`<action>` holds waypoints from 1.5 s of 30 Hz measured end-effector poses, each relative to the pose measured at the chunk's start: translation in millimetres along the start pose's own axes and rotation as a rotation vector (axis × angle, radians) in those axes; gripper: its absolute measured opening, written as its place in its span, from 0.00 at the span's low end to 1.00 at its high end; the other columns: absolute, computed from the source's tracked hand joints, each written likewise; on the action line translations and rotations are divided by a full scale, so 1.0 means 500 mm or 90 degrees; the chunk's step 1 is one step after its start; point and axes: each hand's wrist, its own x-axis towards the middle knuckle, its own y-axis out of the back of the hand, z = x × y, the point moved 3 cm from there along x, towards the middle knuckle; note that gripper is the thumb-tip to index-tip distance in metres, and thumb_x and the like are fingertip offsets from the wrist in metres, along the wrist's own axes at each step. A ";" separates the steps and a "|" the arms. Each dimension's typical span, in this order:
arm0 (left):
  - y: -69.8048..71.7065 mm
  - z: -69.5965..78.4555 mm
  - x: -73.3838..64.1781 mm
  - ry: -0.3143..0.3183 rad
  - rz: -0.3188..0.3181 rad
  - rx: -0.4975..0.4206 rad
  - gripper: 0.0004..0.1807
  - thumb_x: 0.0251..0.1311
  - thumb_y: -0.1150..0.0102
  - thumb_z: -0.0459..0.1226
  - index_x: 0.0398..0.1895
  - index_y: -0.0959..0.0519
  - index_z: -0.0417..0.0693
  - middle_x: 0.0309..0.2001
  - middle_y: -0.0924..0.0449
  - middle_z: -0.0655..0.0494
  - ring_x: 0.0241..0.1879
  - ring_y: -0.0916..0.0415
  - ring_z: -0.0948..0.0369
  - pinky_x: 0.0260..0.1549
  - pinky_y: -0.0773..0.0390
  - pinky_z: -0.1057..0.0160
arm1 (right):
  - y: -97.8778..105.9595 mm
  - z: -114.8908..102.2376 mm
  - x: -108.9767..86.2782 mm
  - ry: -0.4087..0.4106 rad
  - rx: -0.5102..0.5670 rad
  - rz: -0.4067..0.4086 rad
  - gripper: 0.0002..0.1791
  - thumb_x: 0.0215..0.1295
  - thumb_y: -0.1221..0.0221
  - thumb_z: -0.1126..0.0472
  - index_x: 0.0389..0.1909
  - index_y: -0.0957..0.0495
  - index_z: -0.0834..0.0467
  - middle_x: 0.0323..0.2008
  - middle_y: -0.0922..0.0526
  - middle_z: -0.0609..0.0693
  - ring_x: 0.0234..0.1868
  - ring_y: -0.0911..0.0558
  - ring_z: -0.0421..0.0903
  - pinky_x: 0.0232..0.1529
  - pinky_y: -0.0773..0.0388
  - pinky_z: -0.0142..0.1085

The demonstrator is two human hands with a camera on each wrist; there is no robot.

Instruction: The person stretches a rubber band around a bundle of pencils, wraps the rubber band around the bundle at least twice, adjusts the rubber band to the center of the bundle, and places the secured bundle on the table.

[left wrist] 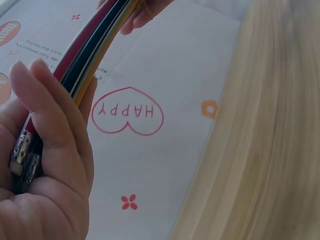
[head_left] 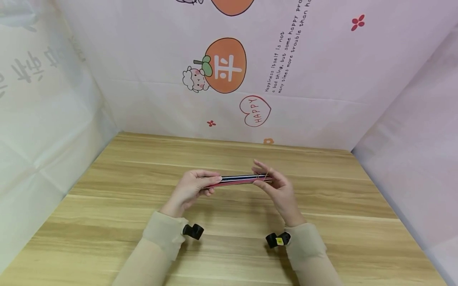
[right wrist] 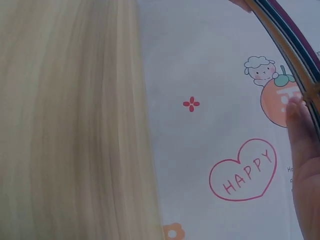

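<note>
A bundle of several pencils (head_left: 237, 180), red, dark and yellow, spans between both hands above the table. My left hand (head_left: 189, 191) grips one end, its thumb lying along the top. In the left wrist view, metal ferrules with erasers (left wrist: 21, 150) show inside that palm. Around the other end of the pencils runs a thin tan rubber band (head_left: 267, 174). My right hand (head_left: 282, 194) pinches at this banded end, thumb in front and the other fingers behind. In the right wrist view the thumb tip lies right beside the band (right wrist: 311, 93).
Below the hands is a wood-grain table (head_left: 229, 254). A pale printed sheet (head_left: 161, 111) with cartoon fruit and a heart stands behind it, and white sheets flank both sides. Black wrist cameras sit at both cuffs.
</note>
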 end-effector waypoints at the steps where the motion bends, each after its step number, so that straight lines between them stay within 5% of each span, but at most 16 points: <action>1: 0.001 0.002 -0.001 0.000 -0.003 0.007 0.07 0.58 0.34 0.28 0.39 0.14 0.39 0.28 0.14 0.53 0.16 0.23 0.67 0.20 0.20 0.73 | 0.001 -0.001 0.000 -0.006 -0.011 -0.013 0.26 0.62 0.36 0.72 0.62 0.26 0.66 0.54 0.16 0.41 0.56 0.18 0.41 0.48 0.17 0.29; 16: 0.014 0.028 -0.013 -0.017 -0.041 0.046 0.09 0.57 0.31 0.30 0.40 0.13 0.37 0.28 0.14 0.50 0.17 0.24 0.66 0.19 0.21 0.72 | 0.005 -0.005 -0.006 -0.018 0.032 -0.026 0.16 0.60 0.35 0.73 0.49 0.16 0.60 0.46 0.14 0.41 0.45 0.17 0.36 0.43 0.17 0.25; 23: 0.013 0.023 -0.010 -0.012 -0.036 0.055 0.10 0.57 0.31 0.30 0.41 0.14 0.35 0.28 0.14 0.52 0.17 0.24 0.66 0.19 0.21 0.73 | 0.016 0.008 -0.003 -0.085 0.022 -0.058 0.13 0.60 0.35 0.72 0.43 0.14 0.54 0.45 0.15 0.41 0.43 0.18 0.36 0.42 0.16 0.27; 30: 0.016 0.020 -0.009 -0.016 -0.043 0.055 0.07 0.57 0.32 0.30 0.39 0.13 0.38 0.27 0.14 0.54 0.18 0.22 0.67 0.20 0.19 0.72 | 0.022 0.016 0.000 -0.116 0.028 -0.067 0.10 0.59 0.33 0.71 0.42 0.14 0.60 0.45 0.15 0.42 0.43 0.18 0.37 0.42 0.17 0.28; 36: 0.019 0.020 -0.011 -0.014 -0.064 0.047 0.09 0.58 0.33 0.30 0.42 0.14 0.37 0.29 0.13 0.52 0.19 0.21 0.67 0.22 0.18 0.72 | 0.026 0.016 -0.001 -0.099 0.110 -0.067 0.13 0.64 0.39 0.72 0.41 0.14 0.52 0.46 0.17 0.43 0.42 0.18 0.38 0.44 0.16 0.30; 40: 0.019 0.022 -0.013 -0.015 -0.069 0.036 0.07 0.58 0.33 0.30 0.40 0.13 0.39 0.29 0.13 0.51 0.19 0.21 0.67 0.22 0.18 0.72 | 0.033 0.014 0.000 -0.086 0.162 -0.071 0.14 0.67 0.44 0.75 0.42 0.15 0.55 0.46 0.17 0.46 0.43 0.17 0.39 0.47 0.16 0.31; 45: 0.019 0.023 -0.014 -0.018 -0.067 0.028 0.10 0.57 0.33 0.29 0.43 0.15 0.35 0.29 0.13 0.52 0.20 0.21 0.67 0.24 0.17 0.72 | 0.040 0.012 0.001 -0.120 0.094 -0.049 0.15 0.62 0.37 0.74 0.44 0.13 0.54 0.46 0.16 0.43 0.43 0.17 0.37 0.46 0.16 0.29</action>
